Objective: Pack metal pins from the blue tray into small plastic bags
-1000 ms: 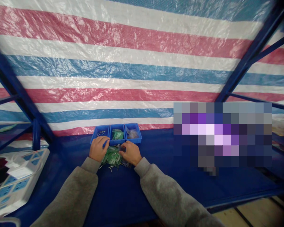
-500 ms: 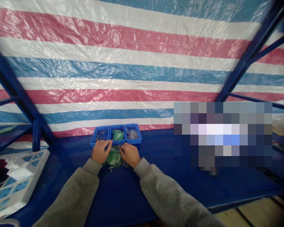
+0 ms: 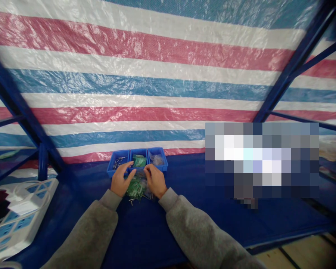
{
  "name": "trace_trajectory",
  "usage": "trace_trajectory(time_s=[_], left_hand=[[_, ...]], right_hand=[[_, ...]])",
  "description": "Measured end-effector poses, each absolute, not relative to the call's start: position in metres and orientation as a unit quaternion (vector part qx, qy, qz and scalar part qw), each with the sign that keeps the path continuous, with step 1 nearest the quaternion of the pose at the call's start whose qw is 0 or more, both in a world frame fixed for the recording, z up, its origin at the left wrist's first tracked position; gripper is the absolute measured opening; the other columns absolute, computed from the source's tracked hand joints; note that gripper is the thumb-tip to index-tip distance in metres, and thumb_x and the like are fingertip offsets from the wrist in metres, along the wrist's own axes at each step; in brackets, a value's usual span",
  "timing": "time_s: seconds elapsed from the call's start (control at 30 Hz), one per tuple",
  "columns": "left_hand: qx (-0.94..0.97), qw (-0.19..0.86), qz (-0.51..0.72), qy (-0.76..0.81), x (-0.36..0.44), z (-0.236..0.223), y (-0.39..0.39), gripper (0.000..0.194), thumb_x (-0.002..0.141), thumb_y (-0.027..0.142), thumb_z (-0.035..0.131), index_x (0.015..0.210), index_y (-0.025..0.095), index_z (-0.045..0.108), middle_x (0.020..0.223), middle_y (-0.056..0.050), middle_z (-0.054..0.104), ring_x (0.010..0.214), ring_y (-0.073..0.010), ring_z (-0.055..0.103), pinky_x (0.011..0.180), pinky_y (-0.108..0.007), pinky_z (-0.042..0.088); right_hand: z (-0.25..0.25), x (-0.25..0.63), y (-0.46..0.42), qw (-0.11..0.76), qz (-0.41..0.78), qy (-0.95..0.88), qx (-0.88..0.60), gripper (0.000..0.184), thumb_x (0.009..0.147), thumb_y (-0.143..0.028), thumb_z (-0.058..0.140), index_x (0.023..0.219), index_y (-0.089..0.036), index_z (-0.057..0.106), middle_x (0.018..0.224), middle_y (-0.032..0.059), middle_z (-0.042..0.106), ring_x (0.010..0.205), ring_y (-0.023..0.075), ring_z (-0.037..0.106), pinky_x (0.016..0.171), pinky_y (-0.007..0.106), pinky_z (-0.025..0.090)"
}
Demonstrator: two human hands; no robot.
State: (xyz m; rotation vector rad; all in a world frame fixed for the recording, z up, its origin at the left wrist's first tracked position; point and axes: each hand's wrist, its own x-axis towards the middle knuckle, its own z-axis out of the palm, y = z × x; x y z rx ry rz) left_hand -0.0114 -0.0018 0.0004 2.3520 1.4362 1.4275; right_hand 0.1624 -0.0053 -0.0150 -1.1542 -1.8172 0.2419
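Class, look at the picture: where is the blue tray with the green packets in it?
In the head view, the blue tray stands left of centre, between two other blue trays, just beyond the mixed pile.

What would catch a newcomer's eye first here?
Probably the striped plastic sheet, red, white and blue, filling the background. Next, the pixelated patch covering the right side. Then, low in the middle, two hands, left and right, at a green pile before three blue bins.
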Motion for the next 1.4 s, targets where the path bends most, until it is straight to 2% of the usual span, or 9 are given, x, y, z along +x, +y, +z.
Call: trace_trajectory(time_s=[0.1,0.27,0.33,0.53,0.87,1.0,1.13,1.27,1.4], left_hand=[[0.753,0.068,0.456,0.47,-0.0073,-0.0001,-0.0033,0.04,0.08,0.037,0.057,0.115,0.019,0.056,0.105,-0.008,0.066,0.091,-0.0207,0.062,0.074,-0.032,0.051],[0.774,0.095,0.445,0.44,-0.0051,-0.0042,-0.0047,0.022,0.082,0.036,0.055,0.083,0.019,0.068,0.082,-0.005,0.071,0.075,-0.0186,0.065,0.072,-0.031,0.052],[0.781,0.089,0.445,0.429,-0.0045,-0.0045,-0.006,0.021,0.083,0.034,0.054,0.08,0.019,0.068,0.079,-0.005,0.071,0.075,-0.0182,0.065,0.072,-0.03,0.051],[0.777,0.073,0.466,0.417,-0.0035,-0.0026,-0.0092,0.021,0.084,0.033,0.052,0.086,0.018,0.066,0.085,-0.005,0.07,0.075,-0.0176,0.064,0.071,-0.029,0.051],[0.773,0.06,0.468,0.424,-0.0036,-0.0002,-0.0116,0.016,0.081,0.031,0.053,0.079,0.018,0.062,0.074,-0.003,0.066,0.065,-0.0147,0.061,0.066,-0.027,0.05],[0.772,0.066,0.47,0.423,-0.0047,-0.0017,-0.0102,0.017,0.082,0.031,0.053,0.08,0.018,0.063,0.077,-0.004,0.067,0.068,-0.0154,0.062,0.068,-0.028,0.051],[0.755,0.121,0.481,0.429,-0.0054,-0.0034,-0.0091,0.017,0.083,0.031,0.053,0.085,0.018,0.063,0.084,-0.005,0.068,0.076,-0.0173,0.064,0.073,-0.029,0.052],[0.72,0.222,0.5,0.427,-0.0055,-0.0051,-0.0076,0.017,0.083,0.033,0.052,0.09,0.018,0.057,0.08,-0.003,0.065,0.067,-0.0152,0.064,0.067,-0.027,0.052],[0.665,0.301,0.547,0.41,-0.0038,-0.0043,-0.0053,0.025,0.082,0.033,0.055,0.101,0.02,0.045,0.067,0.002,0.06,0.053,-0.0114,0.058,0.054,-0.024,0.049]], right_hand=[[-0.0138,0.1614,-0.0074,0.51,0.137,-0.718,-0.453,0.017,0.092,-0.024,0.038,0.087,-0.019,0.053,0.074,0.0017,0.06,0.069,0.0144,0.058,0.068,0.023,0.041],[-0.0121,0.1593,-0.0099,0.548,0.213,-0.685,-0.429,0.016,0.092,-0.025,0.038,0.085,-0.019,0.052,0.061,-0.0026,0.056,0.056,0.0117,0.055,0.061,0.021,0.042],[-0.0119,0.1586,-0.0102,0.558,0.237,-0.678,-0.416,0.016,0.092,-0.025,0.038,0.085,-0.019,0.052,0.062,-0.0025,0.057,0.055,0.0111,0.055,0.06,0.021,0.043],[-0.0115,0.1568,-0.0113,0.567,0.265,-0.672,-0.396,0.015,0.09,-0.029,0.042,0.086,-0.019,0.053,0.067,-0.0009,0.059,0.057,0.0115,0.058,0.06,0.022,0.046],[-0.0089,0.1556,-0.0146,0.552,0.259,-0.69,-0.391,0.016,0.088,-0.029,0.044,0.082,-0.019,0.055,0.068,-0.0003,0.059,0.059,0.0117,0.058,0.061,0.022,0.046],[-0.0089,0.1559,-0.0142,0.553,0.245,-0.695,-0.39,0.017,0.089,-0.028,0.043,0.083,-0.018,0.056,0.068,-0.0002,0.059,0.06,0.0118,0.058,0.062,0.022,0.046],[-0.0088,0.1565,-0.0145,0.554,0.234,-0.692,-0.399,0.016,0.089,-0.029,0.044,0.084,-0.018,0.056,0.07,0.0004,0.06,0.062,0.0122,0.058,0.061,0.022,0.045],[-0.0087,0.1568,-0.0151,0.553,0.237,-0.695,-0.393,0.017,0.089,-0.027,0.043,0.086,-0.018,0.057,0.071,0.0004,0.06,0.061,0.012,0.057,0.061,0.022,0.045],[-0.0076,0.158,-0.0155,0.568,0.229,-0.693,-0.379,0.024,0.087,-0.02,0.045,0.109,-0.019,0.054,0.087,0.0028,0.06,0.066,0.0117,0.057,0.063,0.022,0.047]])
